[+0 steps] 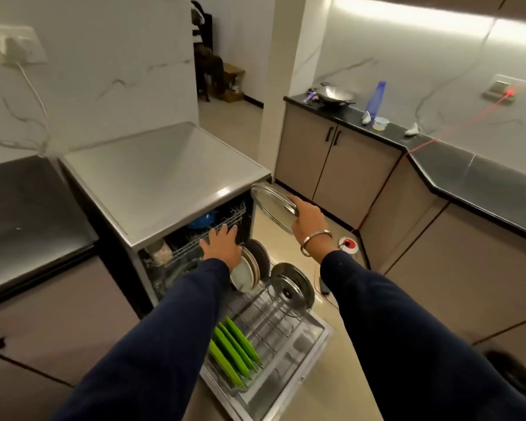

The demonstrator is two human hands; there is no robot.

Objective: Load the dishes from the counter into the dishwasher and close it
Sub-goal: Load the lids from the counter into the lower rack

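The dishwasher (164,177) stands open below its steel top, door down and lower rack (274,323) pulled out. My right hand (308,221) grips the rim of a round steel plate (271,202), held tilted in the air above the rack's far end. My left hand (222,246) rests with straight fingers on the front edge of the upper rack (192,243). In the lower rack stand several green plates (234,347), a steel lid with a knob (290,287) and a few upright plates (249,268). A blue bowl (202,221) sits in the upper rack.
A black counter (468,171) runs along the right wall with a wok (334,95), a blue bottle (376,98) and a small cup (380,123). A red cable (438,138) drops from a wall socket to a round plug block (348,244) on the floor. Cabinets stand left and right.
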